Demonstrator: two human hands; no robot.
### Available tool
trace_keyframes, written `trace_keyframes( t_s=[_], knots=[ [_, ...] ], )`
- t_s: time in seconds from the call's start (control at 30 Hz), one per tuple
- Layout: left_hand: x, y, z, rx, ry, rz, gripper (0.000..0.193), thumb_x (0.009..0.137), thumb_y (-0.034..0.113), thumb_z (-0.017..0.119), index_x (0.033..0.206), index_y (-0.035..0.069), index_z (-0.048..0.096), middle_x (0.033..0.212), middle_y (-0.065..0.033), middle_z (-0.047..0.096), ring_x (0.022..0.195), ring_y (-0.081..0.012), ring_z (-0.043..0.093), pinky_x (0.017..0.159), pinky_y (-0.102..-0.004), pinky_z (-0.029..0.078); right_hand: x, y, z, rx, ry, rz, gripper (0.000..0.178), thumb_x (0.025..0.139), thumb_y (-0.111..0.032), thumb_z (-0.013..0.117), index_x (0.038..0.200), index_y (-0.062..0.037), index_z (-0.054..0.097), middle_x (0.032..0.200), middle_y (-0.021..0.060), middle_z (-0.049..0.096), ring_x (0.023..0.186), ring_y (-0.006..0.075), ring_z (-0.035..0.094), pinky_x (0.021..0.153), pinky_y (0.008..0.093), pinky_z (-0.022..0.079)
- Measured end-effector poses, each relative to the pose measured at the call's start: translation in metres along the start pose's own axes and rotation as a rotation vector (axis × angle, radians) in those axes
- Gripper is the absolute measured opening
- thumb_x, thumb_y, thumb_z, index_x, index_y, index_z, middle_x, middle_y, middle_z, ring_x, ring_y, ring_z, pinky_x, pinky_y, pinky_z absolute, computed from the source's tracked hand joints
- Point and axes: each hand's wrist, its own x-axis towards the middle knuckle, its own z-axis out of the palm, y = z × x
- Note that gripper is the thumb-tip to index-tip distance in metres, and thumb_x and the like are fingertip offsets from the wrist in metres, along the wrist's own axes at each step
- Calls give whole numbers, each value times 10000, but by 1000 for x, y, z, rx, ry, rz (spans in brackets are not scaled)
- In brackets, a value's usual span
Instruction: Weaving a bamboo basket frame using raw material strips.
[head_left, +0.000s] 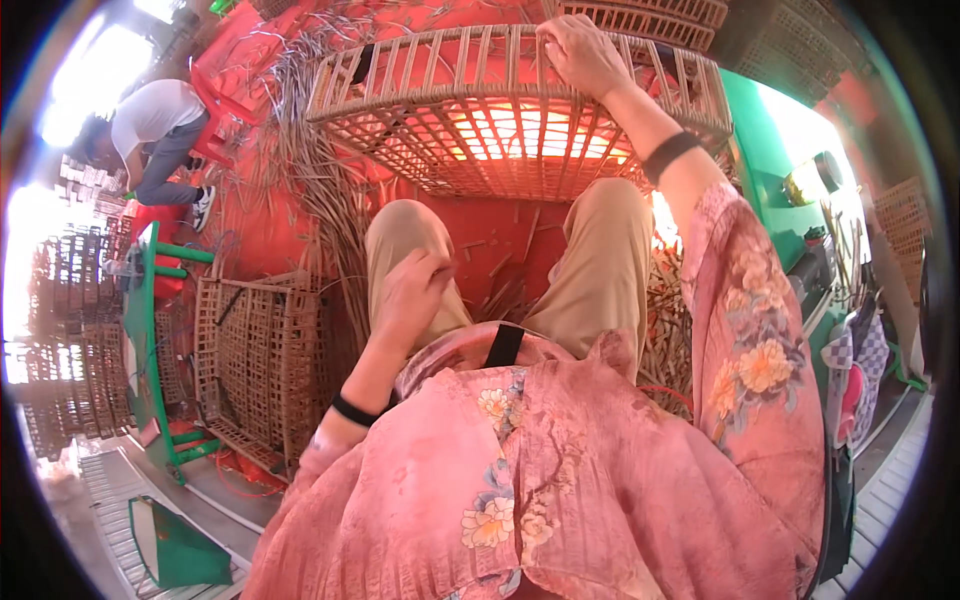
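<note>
Steadying, apparently, the far wicker basket: the right hand is resting on its far side, clamping unclear; the near left hand is hovering, grip too blurred to tell. Turning would call for both.

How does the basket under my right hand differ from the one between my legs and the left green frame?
The front basket has your right hand on its top edge; no hand touches the left basket. Bright light shows through the front basket's lattice; the left basket looks duller. The front basket looks wider than the left basket. Both have open woven lattice.
</note>
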Motion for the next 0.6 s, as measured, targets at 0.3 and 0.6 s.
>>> trace_keyframes(
  t_s=[0.3, 0.6],
  knots=[
    [-126, -24, -35, 345, 134, -349, 442, 861, 150, 702, 1239, -11, 537, 1249, -193, 488, 1188, -373, 477, 994, -449, 415, 23, 4, -10, -87, -20, 293, 170, 858, -197, 580, 943, -91, 682, 1039, 110, 687, 1089, 315, 599, 930, 456, 483],
    [-125, -74, -9, 52, 198, -442, 149, 852, 140, 689, 942, 24, 666, 895, -152, 581, 893, -350, 596, 788, -397, 474, 36, 20, 13, -98, 21, 292, 180, 871, -179, 572, 910, -51, 693, 1001, 130, 694, 1059, 331, 616, 935, 454, 483]
  ],
)
